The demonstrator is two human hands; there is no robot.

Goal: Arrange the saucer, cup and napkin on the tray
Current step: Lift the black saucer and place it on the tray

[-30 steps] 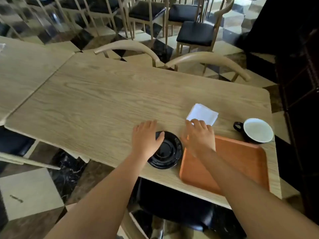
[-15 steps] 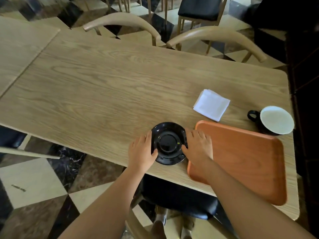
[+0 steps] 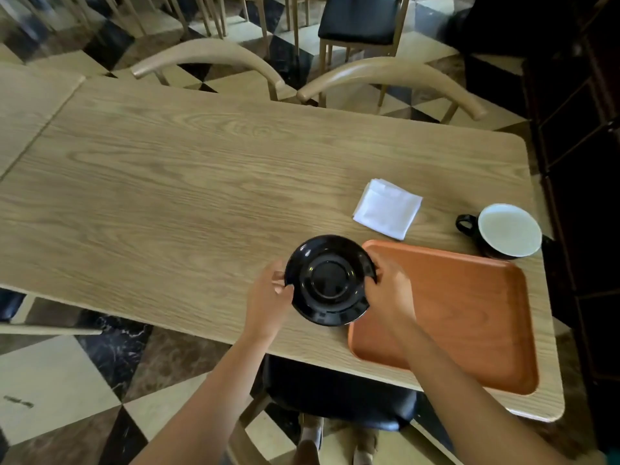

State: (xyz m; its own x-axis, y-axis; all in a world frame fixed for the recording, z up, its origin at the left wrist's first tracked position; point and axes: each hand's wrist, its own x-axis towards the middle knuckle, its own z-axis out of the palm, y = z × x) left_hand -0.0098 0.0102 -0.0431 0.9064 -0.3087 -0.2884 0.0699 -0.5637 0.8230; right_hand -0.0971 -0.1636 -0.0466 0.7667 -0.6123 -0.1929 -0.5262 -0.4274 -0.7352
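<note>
Both hands [image 3: 268, 298] [image 3: 389, 292] grip the saucer [image 3: 330, 280] rims at the tray's [image 3: 469, 313] left edge.

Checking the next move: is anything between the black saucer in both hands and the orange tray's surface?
Nothing visible. The round black saucer, held by the left hand and right hand, sits beside the bare orange rectangular tray.

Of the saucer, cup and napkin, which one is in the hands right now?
The black saucer, gripped at opposite rims by the left hand and right hand. The napkin and cup lie untouched on the table.
</note>
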